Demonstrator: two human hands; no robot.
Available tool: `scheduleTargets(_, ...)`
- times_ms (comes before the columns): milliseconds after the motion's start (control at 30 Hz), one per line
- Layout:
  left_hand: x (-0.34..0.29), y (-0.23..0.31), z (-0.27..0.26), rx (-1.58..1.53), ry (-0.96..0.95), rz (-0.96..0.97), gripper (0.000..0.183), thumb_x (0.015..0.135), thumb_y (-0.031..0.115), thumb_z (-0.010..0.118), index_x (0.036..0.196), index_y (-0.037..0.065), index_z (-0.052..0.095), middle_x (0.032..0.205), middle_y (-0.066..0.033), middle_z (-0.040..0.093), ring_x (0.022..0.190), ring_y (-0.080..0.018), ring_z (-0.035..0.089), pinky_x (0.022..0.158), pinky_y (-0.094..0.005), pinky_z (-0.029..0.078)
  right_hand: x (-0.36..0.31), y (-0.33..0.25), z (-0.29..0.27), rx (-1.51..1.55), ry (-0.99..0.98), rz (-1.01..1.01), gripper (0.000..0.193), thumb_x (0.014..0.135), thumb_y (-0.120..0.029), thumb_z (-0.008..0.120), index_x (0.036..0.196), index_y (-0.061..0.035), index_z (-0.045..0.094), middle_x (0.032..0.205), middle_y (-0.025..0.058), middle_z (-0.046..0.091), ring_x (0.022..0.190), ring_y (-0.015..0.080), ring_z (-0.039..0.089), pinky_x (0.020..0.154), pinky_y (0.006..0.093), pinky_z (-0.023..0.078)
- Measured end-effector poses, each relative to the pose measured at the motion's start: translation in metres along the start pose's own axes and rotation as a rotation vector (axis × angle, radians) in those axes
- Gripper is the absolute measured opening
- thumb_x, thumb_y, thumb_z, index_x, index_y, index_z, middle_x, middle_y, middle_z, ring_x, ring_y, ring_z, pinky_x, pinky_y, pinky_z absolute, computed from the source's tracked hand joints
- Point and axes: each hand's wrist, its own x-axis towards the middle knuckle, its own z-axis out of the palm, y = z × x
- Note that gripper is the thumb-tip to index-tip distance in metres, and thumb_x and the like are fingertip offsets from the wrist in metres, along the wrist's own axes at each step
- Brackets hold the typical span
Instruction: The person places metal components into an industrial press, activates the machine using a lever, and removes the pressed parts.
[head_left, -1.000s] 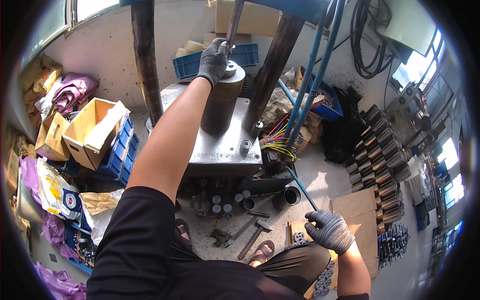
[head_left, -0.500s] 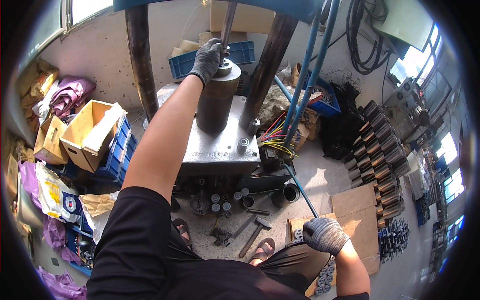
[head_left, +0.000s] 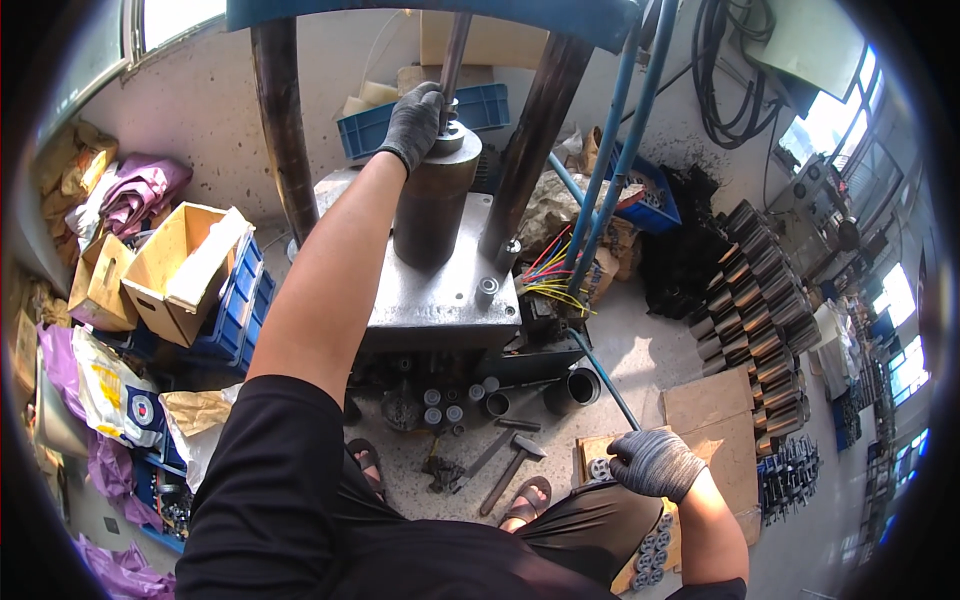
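My left hand, in a dark glove, reaches up and rests on top of a tall dark steel cylinder that stands on the grey press table, fingers closed around a small part beside the vertical ram rod. My right hand, also gloved, is low at my right side, closed around the end of a thin blue lever rod that slants up toward the press. Just under that hand lies a wooden tray with small round metal parts.
Two dark press columns flank the cylinder. Hammers and short metal sleeves lie on the floor by my sandalled feet. Open cardboard boxes and blue crates stand left; rows of dark metal cylinders are stacked right.
My right hand has shifted slightly left and down along the blue lever rod. The left hand stays on the cylinder top; the view has tilted a little.
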Motion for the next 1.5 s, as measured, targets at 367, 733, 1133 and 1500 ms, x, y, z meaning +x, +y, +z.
scheduleTargets(367, -0.008, 0.008, 0.0, 0.03, 0.017, -0.03, 0.032, 0.1, 0.014, 0.04, 0.106, 0.001, 0.069, 0.087, -0.0116, 0.071, 0.077, -0.0189, 0.07, 0.072, -0.0339, 0.057, -0.002, -0.001, -0.004, 0.176, 0.224, -0.005, 0.029, 0.096, -0.027, 0.06, 0.111, -0.0061, 0.071, 0.1, 0.0191, 0.074, 0.094, 0.04, 0.071, 0.086, 0.0487, 0.058)
scheduleTargets(733, 0.0, -0.001, -0.007, 0.125, -0.016, 0.014, 0.032, 0.101, 0.015, 0.041, 0.104, 0.001, 0.069, 0.084, -0.0111, 0.069, 0.073, -0.0188, 0.066, 0.07, -0.0325, 0.056, -0.003, 0.0, -0.006, 0.304, 0.419, 0.015, 0.027, 0.096, -0.022, 0.063, 0.115, -0.0058, 0.073, 0.105, 0.0199, 0.074, 0.094, 0.0402, 0.072, 0.084, 0.0467, 0.059)
scheduleTargets(1133, -0.006, 0.007, -0.001, 0.13, -0.002, -0.01, 0.032, 0.102, 0.014, 0.04, 0.103, 0.002, 0.069, 0.083, -0.0106, 0.069, 0.072, -0.0193, 0.066, 0.071, -0.0339, 0.057, -0.003, -0.001, -0.011, 0.336, 0.463, 0.018, 0.026, 0.097, -0.021, 0.062, 0.115, -0.0051, 0.073, 0.104, 0.0202, 0.074, 0.093, 0.04, 0.072, 0.083, 0.0467, 0.059)
scheduleTargets(1500, 0.001, -0.001, -0.005, 0.125, -0.001, 0.012, 0.031, 0.101, 0.015, 0.042, 0.102, 0.002, 0.07, 0.082, -0.0101, 0.069, 0.071, -0.0184, 0.066, 0.07, -0.0332, 0.056, -0.001, 0.003, -0.007, 0.297, 0.474, 0.007, 0.03, 0.097, -0.024, 0.06, 0.117, -0.006, 0.072, 0.103, 0.0206, 0.074, 0.094, 0.0406, 0.071, 0.085, 0.0486, 0.058)
